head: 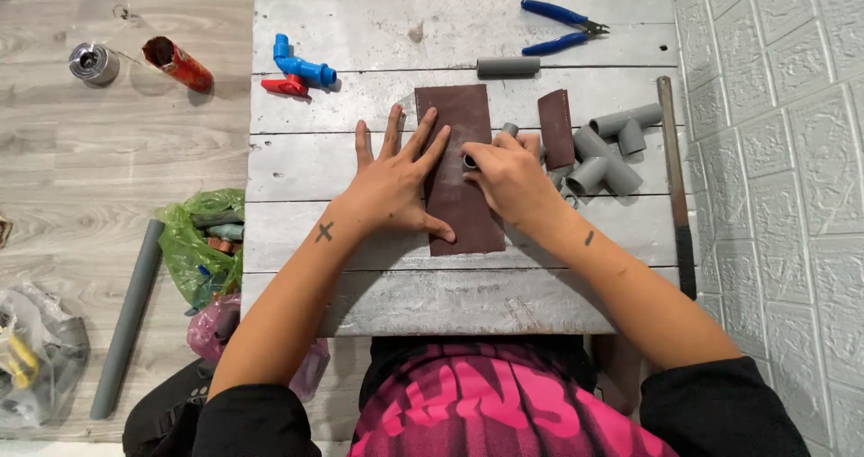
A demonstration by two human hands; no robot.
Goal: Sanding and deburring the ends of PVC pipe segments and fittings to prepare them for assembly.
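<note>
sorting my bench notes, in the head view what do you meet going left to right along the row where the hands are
green bag → left hand → brown sandpaper sheet → right hand, holding a short grey pipe piece → smaller sandpaper strip → grey pipe fittings → long dark bar

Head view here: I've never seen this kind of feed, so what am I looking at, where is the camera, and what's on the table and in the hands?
One camera, worn on the person's head, looks down at their own bare hands; there is no machine. The left hand lies flat, pinning a brown sandpaper sheet to the grey plank table. The right hand grips a short grey pipe piece on end against that sheet. Around them: grey pipe fittings, a smaller sandpaper strip, blue pliers, a blue tap.
</note>
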